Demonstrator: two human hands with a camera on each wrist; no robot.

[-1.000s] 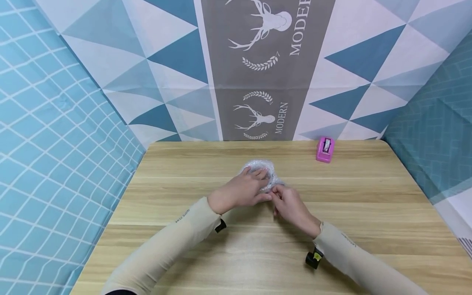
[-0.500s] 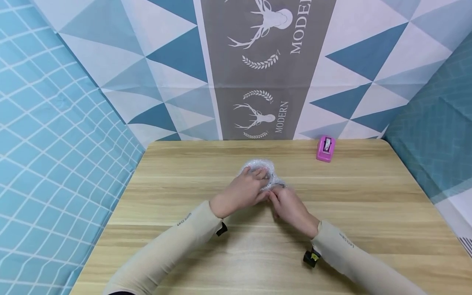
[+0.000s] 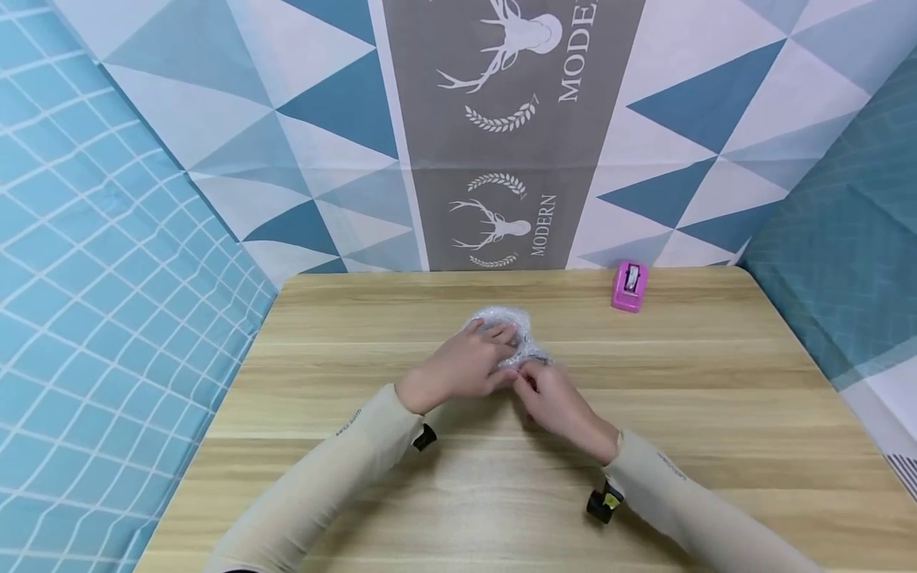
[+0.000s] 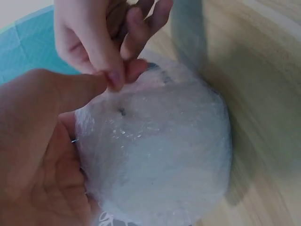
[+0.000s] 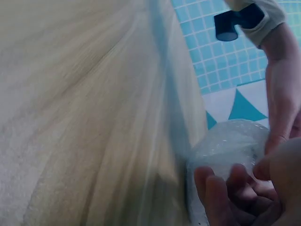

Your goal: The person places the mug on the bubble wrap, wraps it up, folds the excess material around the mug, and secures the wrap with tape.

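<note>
A rounded bundle in clear bubble wrap [image 3: 521, 320] lies toward the back middle of the table; in the left wrist view the bundle [image 4: 160, 150] fills the centre, its wrap smooth and shiny. My left hand [image 3: 462, 362] grips it, fingers spread over the top and side, thumb at the near edge. Beside that thumb, my right hand [image 3: 557, 402] pinches the wrap's near edge between thumb and index finger, its other fingers loosely curled. Both thumb tips meet at this edge in the left wrist view. The wrap hides what is inside.
A pink tape dispenser [image 3: 630, 286] stands at the back right of the wooden table [image 3: 473, 493]. Patterned cloth [image 3: 494, 127] hangs right behind the back edge, with blue checked cloth [image 3: 122, 263] along the left side.
My right hand's fingers have shifted slightly at the near edge, staying close to the left thumb. The left hand keeps its grip on the bundle, which stays in place.
</note>
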